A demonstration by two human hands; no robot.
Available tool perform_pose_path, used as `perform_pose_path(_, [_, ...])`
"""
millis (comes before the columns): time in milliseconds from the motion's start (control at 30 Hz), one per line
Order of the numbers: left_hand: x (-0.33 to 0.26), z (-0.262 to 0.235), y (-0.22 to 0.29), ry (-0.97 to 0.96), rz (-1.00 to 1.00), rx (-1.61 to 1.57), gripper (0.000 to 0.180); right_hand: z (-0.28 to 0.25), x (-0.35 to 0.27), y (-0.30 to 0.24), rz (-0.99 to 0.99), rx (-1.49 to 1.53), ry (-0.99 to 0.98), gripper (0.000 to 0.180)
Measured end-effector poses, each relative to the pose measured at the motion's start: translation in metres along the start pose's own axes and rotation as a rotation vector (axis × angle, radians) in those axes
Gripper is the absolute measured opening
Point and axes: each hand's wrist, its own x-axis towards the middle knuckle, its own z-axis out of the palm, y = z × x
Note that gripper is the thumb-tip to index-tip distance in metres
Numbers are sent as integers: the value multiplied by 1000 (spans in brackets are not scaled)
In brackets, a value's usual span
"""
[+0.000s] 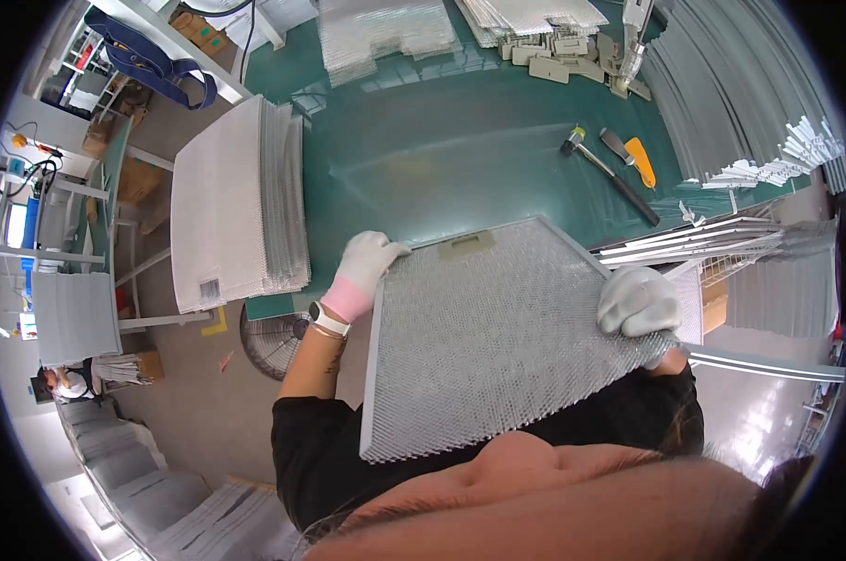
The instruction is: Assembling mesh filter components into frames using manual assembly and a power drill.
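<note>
A silvery metal mesh filter panel [488, 337] is tilted up in front of my body, its far edge by the table's near edge. Thin metal framing shows along its left, far and upper right edges; bare mesh shows along the near edge. A beige handle plate [467, 245] is set in the far edge. My left hand [363, 266], in a white glove with a pink cuff, grips the far left corner. At the right edge my right hand [640, 301], gloved in white, is closed with curled fingers over the panel; its thumb is hidden.
On the green table [423, 140] lie a hammer [610, 176] and an orange-handled scraper [631, 157]. Mesh sheets [236, 201] are stacked at left, more sheets [385, 33] behind. Beige plates [563, 58] are piled at the back. Frame strips [694, 238] stick out at right; a floor fan [273, 341] stands below left.
</note>
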Motion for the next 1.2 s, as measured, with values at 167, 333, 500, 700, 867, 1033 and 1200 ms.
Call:
perform_pose_path(167, [-15, -34, 15, 221, 167, -308, 45, -5, 11, 20, 27, -117, 208, 34])
perform_pose_path(333, [-17, -108, 59, 758, 761, -849, 35, -30, 65, 48, 264, -290, 353, 22])
perform_pose_path(500, [8, -104, 50, 1414, 307, -906, 17, -41, 81, 75, 340, -190, 413, 20])
perform_pose_path(700, [14, -95, 60, 1365, 368, -887, 14, -13, 94, 69, 203, -279, 596, 8])
perform_pose_path(867, [20, -100, 59, 1393, 266, -866, 14, -2, 112, 69, 44, -319, 671, 76])
perform_pose_path(1033, [25, -99, 47, 1360, 203, -942, 21, -38, 112, 50, 121, -756, 171, 77])
perform_pose_path(1200, [23, -91, 48, 1362, 217, -1041, 26, -61, 151, 0, 64, -1047, -255, 45])
